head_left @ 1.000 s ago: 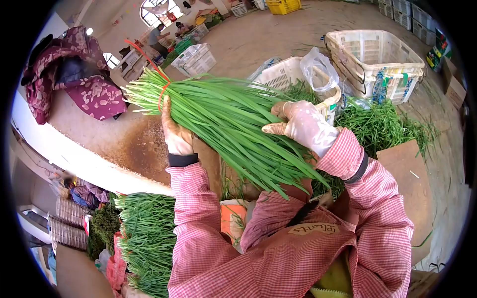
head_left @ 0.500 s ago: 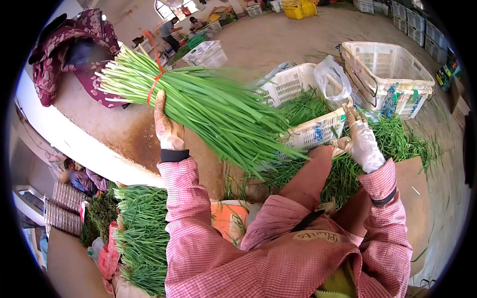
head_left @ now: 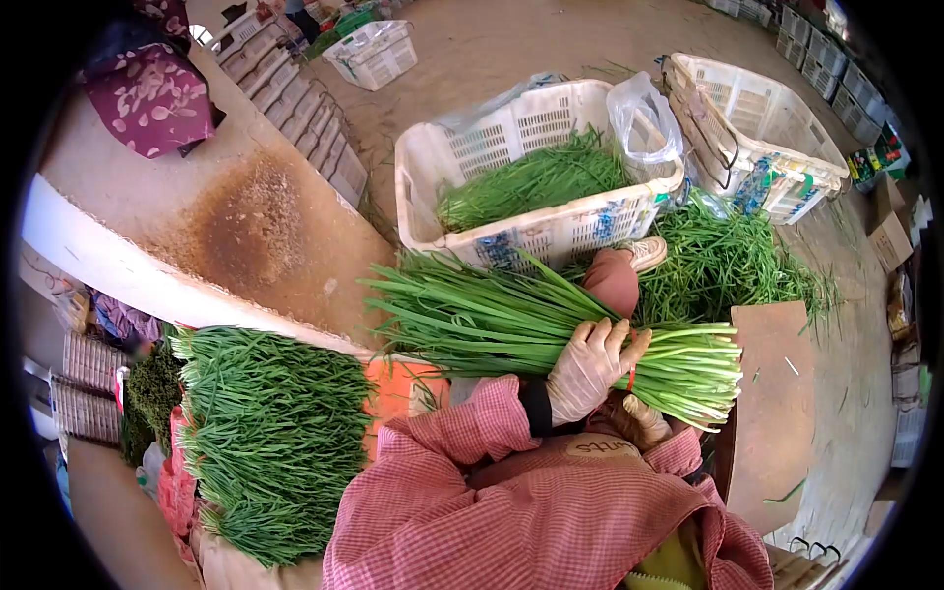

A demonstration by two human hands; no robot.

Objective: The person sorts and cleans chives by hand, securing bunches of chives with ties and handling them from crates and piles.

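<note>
A bunch of garlic chives lies sideways across my lap, its pale cut stems to the right and its green leaves to the left. My left hand, in a thin glove, is closed around the bunch near the red tie. Just below the stems is my right hand, also gloved; the bunch and sleeve hide its fingers in part, so its grip is unclear. To the left lies a stack of chive bunches with green tops showing.
In front stands a white crate with loose chives inside. Another white crate is behind it on the right. Loose greens cover the floor near my foot. A brown board lies at right; a stained ledge runs along the left.
The chive bunch has come down from the upper left to my lap and turned, stems now to the right. My right hand has moved from beside the crate to beneath the bunch.
</note>
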